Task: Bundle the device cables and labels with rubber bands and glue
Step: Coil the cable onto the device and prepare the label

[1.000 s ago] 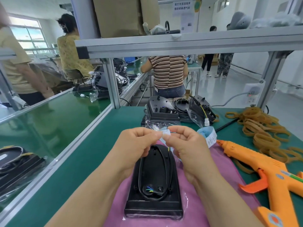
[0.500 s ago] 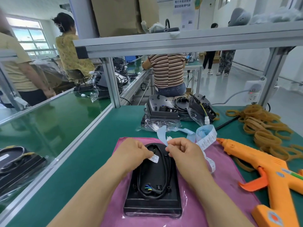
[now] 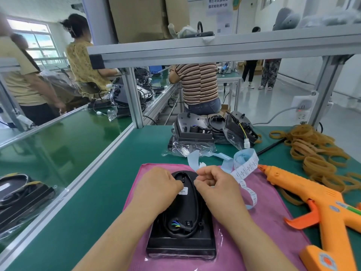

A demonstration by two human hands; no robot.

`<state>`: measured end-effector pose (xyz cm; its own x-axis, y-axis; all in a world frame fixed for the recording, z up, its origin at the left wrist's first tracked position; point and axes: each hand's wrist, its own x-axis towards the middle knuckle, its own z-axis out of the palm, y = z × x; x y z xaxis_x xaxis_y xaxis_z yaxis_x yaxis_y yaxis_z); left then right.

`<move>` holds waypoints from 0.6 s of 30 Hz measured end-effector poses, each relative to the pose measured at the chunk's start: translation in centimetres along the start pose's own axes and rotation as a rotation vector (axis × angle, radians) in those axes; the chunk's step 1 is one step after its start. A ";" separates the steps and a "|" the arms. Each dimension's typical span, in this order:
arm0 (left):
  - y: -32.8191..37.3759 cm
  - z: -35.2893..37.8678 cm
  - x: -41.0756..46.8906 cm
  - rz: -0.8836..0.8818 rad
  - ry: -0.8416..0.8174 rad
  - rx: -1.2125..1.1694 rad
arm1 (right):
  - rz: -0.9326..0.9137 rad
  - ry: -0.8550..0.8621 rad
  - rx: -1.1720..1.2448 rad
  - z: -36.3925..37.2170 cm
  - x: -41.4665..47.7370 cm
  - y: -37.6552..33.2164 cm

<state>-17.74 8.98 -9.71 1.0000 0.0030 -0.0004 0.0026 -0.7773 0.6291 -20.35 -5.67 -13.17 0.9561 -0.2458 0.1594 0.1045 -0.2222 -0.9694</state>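
A black device lies on a pink cloth with its black cable looped on top. A small white label sits on the device's upper part. My left hand has its fingertips on that label. My right hand is curled and pinches the blue backing strip just right of the label. The strip runs to a roll of labels. An orange glue gun lies to the right, and a heap of tan rubber bands lies beyond it.
More black devices in plastic stand at the back of the green table. Bagged devices rest on the left conveyor behind an aluminium rail. A power strip hangs on the right post. People work at benches behind.
Both hands came down from above the device onto its upper part. The label peeled from the strip now lies on the device under my left fingertips.
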 end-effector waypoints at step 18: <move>-2.1 1.7 0.2 -0.161 -0.067 -0.496 | -0.042 -0.046 -0.112 0.5 0.1 0.8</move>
<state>-17.51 9.57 -12.40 0.9850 0.0445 -0.1667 0.1711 -0.3795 0.9093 -20.07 -5.39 -13.98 0.9634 -0.1907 0.1883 0.1161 -0.3363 -0.9346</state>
